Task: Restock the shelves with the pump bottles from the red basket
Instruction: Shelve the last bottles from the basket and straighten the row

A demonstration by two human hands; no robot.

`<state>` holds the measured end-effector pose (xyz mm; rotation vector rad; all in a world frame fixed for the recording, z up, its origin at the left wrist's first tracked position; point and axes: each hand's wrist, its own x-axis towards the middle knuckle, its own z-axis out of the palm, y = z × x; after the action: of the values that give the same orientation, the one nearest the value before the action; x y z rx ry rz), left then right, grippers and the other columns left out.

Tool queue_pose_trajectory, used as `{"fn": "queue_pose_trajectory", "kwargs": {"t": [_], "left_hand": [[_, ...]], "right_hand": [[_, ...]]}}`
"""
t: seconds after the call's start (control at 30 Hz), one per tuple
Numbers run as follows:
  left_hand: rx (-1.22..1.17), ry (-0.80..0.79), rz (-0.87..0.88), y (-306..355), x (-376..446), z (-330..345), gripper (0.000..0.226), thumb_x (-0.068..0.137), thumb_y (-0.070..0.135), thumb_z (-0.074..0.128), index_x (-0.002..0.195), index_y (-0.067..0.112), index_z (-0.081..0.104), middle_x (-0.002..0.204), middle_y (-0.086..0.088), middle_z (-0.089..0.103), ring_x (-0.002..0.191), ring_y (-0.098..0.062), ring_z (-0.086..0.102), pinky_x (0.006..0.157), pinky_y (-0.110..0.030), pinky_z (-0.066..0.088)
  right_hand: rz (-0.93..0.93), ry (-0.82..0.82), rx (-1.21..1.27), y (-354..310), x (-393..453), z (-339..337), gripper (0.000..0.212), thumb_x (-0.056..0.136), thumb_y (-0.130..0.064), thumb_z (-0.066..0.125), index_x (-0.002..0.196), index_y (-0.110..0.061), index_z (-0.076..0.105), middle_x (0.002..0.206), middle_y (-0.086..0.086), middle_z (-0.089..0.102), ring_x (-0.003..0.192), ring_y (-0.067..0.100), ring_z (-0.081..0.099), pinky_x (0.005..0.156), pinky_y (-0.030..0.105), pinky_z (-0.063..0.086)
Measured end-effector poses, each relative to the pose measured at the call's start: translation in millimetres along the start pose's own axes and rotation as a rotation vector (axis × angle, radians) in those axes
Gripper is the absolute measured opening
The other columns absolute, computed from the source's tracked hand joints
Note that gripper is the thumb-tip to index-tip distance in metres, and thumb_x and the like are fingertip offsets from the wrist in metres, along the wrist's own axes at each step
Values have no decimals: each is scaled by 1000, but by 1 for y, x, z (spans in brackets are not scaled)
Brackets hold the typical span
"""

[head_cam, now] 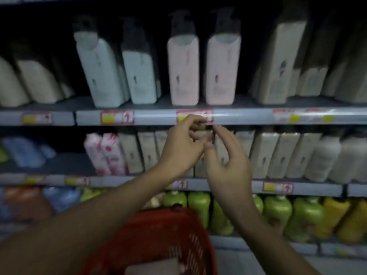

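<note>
Both hands raised at middle shelf: left hand (181,147) and right hand (226,163) fingers loosely curled around a blurred bottle top — actual grip unclear. Red basket (158,241) below wrists, pale bottle (155,266) inside. Likely seating bottle; next — reach down to basket.

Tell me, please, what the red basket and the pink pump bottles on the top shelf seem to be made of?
The red basket looks like moulded plastic, going by its slotted lattice wall. The pink pump bottles look like matte opaque plastic with dark plastic pumps; the blur leaves the finish uncertain.

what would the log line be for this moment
both hands raised at middle shelf | grip unclear | red basket below
</note>
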<state>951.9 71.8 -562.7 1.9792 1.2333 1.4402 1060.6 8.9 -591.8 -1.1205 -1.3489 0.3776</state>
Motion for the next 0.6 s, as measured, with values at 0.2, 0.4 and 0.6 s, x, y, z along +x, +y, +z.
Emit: {"fn": "queue_pose_trajectory", "kwargs": {"t": [0.2, 0.4, 0.6], "left_hand": [[203, -59, -258, -127, -139, -95, 27, 87, 15, 79, 111, 17, 66, 99, -6, 73, 78, -19, 69, 69, -29, 56], [276, -78, -505, -210, -232, -133, 32, 85, 6, 76, 115, 6, 66, 95, -14, 73, 69, -6, 61, 71, -18, 49], [385, -423, -575, -246, -249, -123, 50, 70, 27, 70, 115, 6, 68, 105, -6, 73, 100, -24, 70, 84, -34, 54]], "right_hand": [[35, -469, -146, 38, -109, 91, 40, 97, -16, 66, 136, -13, 63, 136, 2, 65, 129, 17, 58, 107, 26, 43], [75, -943, -324, 81, -158, 159, 38, 95, -23, 66, 132, -12, 67, 133, 8, 68, 124, 23, 62, 107, 25, 40], [80, -1106, -346, 117, -166, 189, 33, 98, -24, 61, 128, -17, 70, 125, 2, 72, 117, 17, 64, 102, 30, 46]]}}
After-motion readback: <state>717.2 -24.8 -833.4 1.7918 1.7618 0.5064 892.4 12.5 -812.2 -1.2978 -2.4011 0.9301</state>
